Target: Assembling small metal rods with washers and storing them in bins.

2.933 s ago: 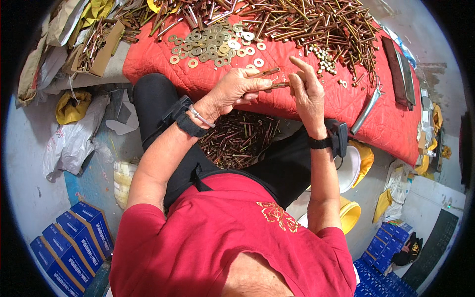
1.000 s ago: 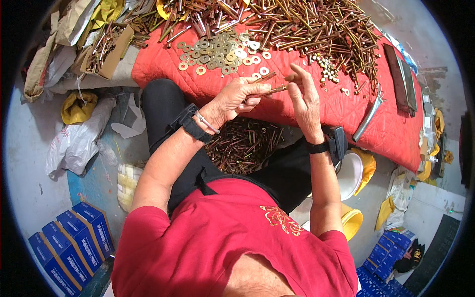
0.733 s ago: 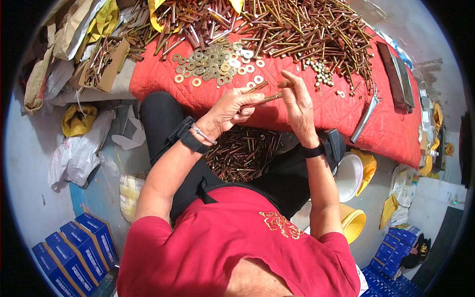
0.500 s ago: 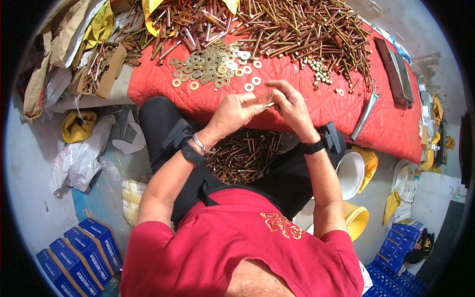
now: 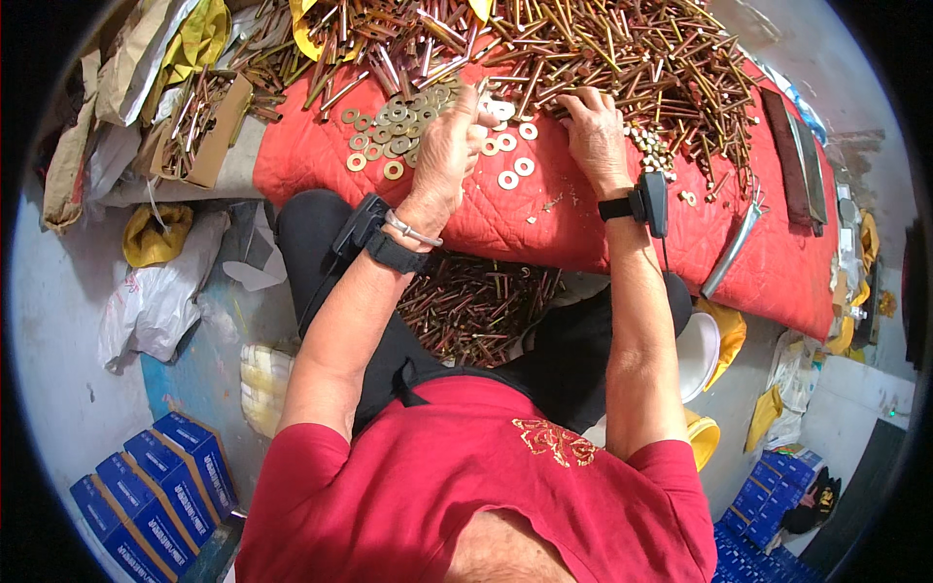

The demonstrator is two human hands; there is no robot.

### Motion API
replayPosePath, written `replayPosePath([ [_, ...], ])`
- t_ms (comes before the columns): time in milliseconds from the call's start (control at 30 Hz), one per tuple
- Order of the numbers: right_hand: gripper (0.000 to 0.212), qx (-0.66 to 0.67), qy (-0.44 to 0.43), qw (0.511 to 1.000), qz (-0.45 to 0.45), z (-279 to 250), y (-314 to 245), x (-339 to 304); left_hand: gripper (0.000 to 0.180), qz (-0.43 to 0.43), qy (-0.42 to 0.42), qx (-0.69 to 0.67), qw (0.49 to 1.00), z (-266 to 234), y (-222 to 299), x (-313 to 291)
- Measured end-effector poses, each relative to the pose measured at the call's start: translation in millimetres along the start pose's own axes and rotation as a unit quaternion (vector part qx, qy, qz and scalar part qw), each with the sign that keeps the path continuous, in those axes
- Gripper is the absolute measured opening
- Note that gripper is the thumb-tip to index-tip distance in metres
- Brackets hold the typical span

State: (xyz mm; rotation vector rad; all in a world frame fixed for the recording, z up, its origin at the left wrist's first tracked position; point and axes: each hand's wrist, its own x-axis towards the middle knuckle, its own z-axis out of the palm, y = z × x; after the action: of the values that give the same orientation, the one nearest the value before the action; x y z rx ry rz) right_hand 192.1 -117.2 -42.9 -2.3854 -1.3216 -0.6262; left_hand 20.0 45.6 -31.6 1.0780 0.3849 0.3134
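My left hand (image 5: 449,151) is over the right side of a pile of flat metal washers (image 5: 394,131), its fingers curled and the thumb side raised. What it pinches, if anything, is too small to make out. My right hand (image 5: 595,136) reaches to the near edge of a large heap of bronze-coloured metal rods (image 5: 632,58). Its fingers are bent and somewhat apart, the tips at the rods. Beside that hand lies a cluster of small pale metal nuts (image 5: 646,148). Several loose washers (image 5: 507,180) lie between my hands.
A red quilted cloth (image 5: 544,228) covers the work surface. More rods (image 5: 476,306) lie below, between my legs. A cardboard box of metal parts (image 5: 219,131) stands at the left; a grey tube (image 5: 731,248) lies at the right. Blue boxes (image 5: 160,496) are stacked lower left.
My hands were together over the cloth's near part, fingers around a small metal piece. They have moved apart and away from me, the left to the washers, the right to the rods.
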Motion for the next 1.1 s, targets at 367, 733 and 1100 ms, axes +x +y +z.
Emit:
replayPosePath([
  [367,0.011,0.1,0.159,0.982,0.002,-41.8,-8.8,-17.2,0.023,0.032,-0.012,0.188,0.982,22.3,-33.4,-25.6],
  [733,0.015,0.17,-0.103,0.971,0.131,-71.8,-24.7,-75.1,0.026,0.062,0.027,0.119,0.991,30.9,-27.8,-17.9],
  [1100,0.014,0.072,-0.176,0.981,0.045,-62.9,-69.6,-46.9,0.016,0.04,0.102,-0.102,0.989,15.0,-29.8,-44.5],
])
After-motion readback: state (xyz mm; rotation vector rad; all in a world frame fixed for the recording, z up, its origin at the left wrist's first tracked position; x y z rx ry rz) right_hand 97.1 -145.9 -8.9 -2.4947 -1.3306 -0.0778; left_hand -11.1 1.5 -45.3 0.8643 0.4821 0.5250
